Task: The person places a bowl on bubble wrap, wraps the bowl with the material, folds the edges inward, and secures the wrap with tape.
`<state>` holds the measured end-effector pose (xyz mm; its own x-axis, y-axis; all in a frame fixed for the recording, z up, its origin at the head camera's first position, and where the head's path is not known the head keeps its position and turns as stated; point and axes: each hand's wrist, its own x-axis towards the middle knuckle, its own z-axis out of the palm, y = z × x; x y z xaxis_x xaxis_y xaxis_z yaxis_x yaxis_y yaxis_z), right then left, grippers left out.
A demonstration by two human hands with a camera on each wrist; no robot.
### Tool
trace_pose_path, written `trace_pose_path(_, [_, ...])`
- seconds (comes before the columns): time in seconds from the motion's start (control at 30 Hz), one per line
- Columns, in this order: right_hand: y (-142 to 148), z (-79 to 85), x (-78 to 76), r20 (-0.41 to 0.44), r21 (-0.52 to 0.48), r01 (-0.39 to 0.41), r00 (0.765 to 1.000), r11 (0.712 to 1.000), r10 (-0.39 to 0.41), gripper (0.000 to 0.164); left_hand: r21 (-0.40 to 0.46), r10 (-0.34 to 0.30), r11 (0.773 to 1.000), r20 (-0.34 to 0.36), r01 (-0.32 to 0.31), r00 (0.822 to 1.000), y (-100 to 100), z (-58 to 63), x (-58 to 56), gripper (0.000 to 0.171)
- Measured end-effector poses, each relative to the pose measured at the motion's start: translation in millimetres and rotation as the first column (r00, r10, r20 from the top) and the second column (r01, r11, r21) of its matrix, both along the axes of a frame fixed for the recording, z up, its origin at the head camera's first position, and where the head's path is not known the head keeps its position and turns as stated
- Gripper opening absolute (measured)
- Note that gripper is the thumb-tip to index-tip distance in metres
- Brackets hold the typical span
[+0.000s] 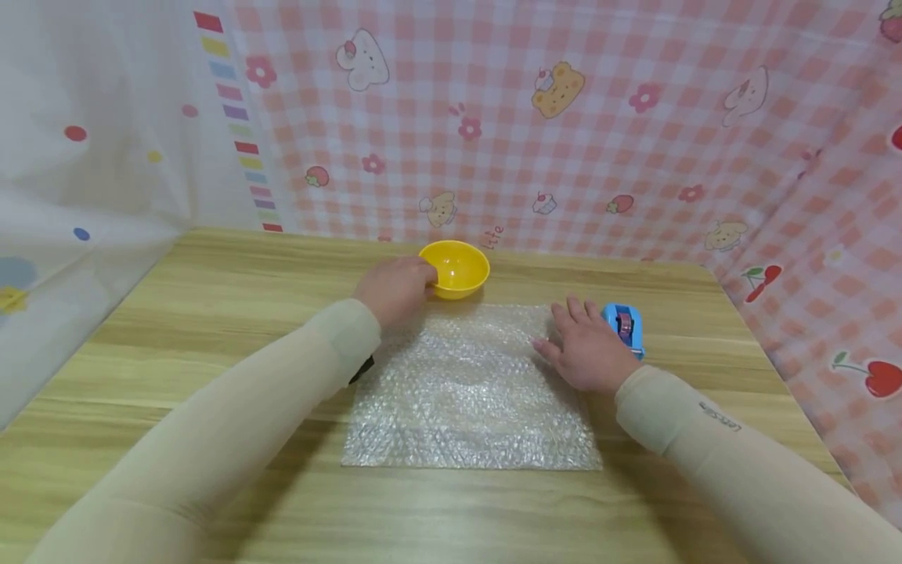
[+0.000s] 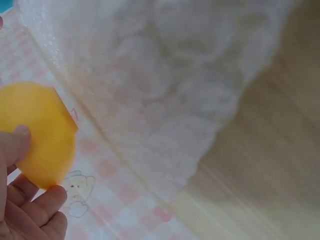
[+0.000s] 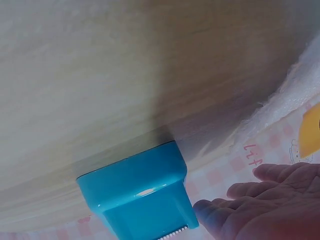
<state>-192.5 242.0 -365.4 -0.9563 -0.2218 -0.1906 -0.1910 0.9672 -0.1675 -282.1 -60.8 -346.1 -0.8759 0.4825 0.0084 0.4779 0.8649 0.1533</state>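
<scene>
My left hand [image 1: 398, 290] grips the near-left rim of a yellow bowl [image 1: 461, 266] at the back of the table. In the left wrist view the thumb lies on one side of the bowl [image 2: 42, 130], with curled fingers on the other. A sheet of bubble wrap [image 1: 472, 407] lies flat on the table in front of the bowl. My right hand [image 1: 588, 348], fingers extended, is over the sheet's upper right edge, just left of a blue tape dispenser [image 1: 636, 330]. In the right wrist view the fingers come close to the dispenser [image 3: 140, 180]; contact cannot be told.
The wooden table [image 1: 190, 313] meets a pink checked curtain [image 1: 423, 125] right behind the bowl. More curtain hangs along the left and right sides. A small dark object [image 1: 362, 370] shows partly beneath the left wrist, mostly hidden by the sleeve.
</scene>
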Motion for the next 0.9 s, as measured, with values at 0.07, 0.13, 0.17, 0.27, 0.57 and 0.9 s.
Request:
trace_pose_path(0.07, [0.4,-0.3,0.0,0.004,0.000,0.001,1.000,1.000,-0.001,0.080,0.013,-0.006,1.000,0.003,0.006,1.000,-1.5,1.5,3.1,0.021])
trace_pose_path(0.13, [0.7,-0.5,0.3,0.006,-0.002,-0.002,1.000,1.000,0.002,0.080,0.024,-0.016,1.000,-0.004,0.016,1.000,-3.2,3.0,6.7,0.021])
trace_pose_path(0.17, [0.9,-0.7,0.0,0.006,-0.001,-0.001,1.000,1.000,0.001,0.079,0.032,-0.025,0.999,-0.011,0.025,1.000,-4.1,3.6,8.6,0.021])
trace_pose_path(0.27, [1.4,-1.6,-0.8,0.002,0.001,-0.005,1.000,1.000,0.005,0.077,0.048,-0.056,0.997,-0.034,0.058,0.998,-6.5,5.4,15.4,0.020])
trace_pose_path(0.57, [0.3,-1.8,-1.9,0.014,-0.010,-0.009,1.000,1.000,0.010,0.071,0.061,-0.125,0.990,-0.081,0.130,0.989,-11.4,10.0,36.5,0.014])
trace_pose_path(0.9, [0.6,-1.2,-5.0,0.039,-0.008,0.000,0.999,1.000,0.000,0.069,0.065,-0.195,0.977,-0.103,0.202,0.975,-17.0,10.9,61.1,0.015])
